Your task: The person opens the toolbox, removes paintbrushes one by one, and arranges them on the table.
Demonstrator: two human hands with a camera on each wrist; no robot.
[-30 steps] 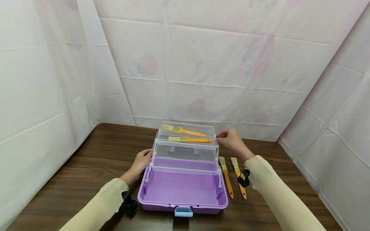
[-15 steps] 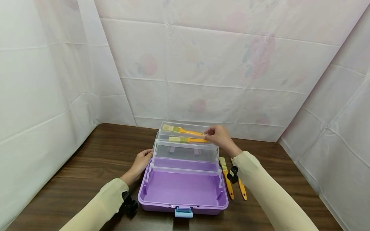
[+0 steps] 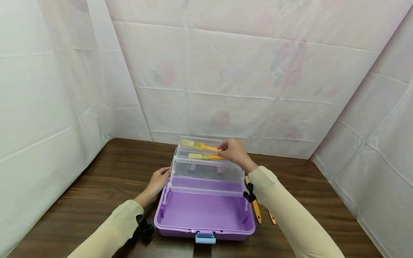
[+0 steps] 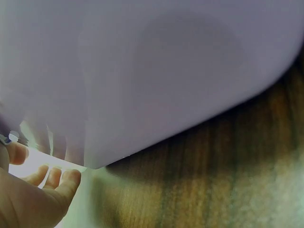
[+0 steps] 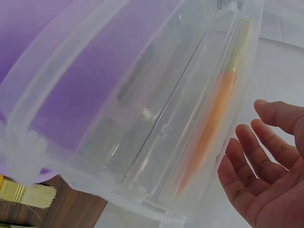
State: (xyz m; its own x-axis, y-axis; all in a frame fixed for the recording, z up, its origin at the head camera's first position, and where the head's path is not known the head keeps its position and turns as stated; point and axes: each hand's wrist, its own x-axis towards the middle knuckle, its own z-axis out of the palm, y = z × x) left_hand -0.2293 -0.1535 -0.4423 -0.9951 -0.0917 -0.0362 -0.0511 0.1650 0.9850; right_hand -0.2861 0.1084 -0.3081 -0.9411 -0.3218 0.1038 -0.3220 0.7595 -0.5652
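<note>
A purple storage box (image 3: 206,211) stands unfolded, its clear trays (image 3: 206,170) raised at the back. Two flat paintbrushes with yellow handles lie up there: an upper paintbrush (image 3: 193,144) and a lower paintbrush (image 3: 200,156). My right hand (image 3: 235,152) hovers over their handle ends and hides them in the head view. In the right wrist view, the right hand's fingers (image 5: 251,147) are loosely bent with nothing between them, beside the tray wall. My left hand (image 3: 158,181) touches the box's left side near the tray ends; its fingertips (image 4: 71,175) lie at the lower edge.
Two more paintbrushes lie on the brown wooden table (image 3: 96,200) right of the box, a nearer paintbrush (image 3: 257,213) and an outer paintbrush (image 3: 272,217), both partly under the right sleeve. A light blue latch (image 3: 205,237) hangs at the box front. White cloth (image 3: 242,89) surrounds the table.
My right hand has moved left from the right end of the trays to above the brush handles, and its forearm now covers more of the table brushes. The left hand stays put.
</note>
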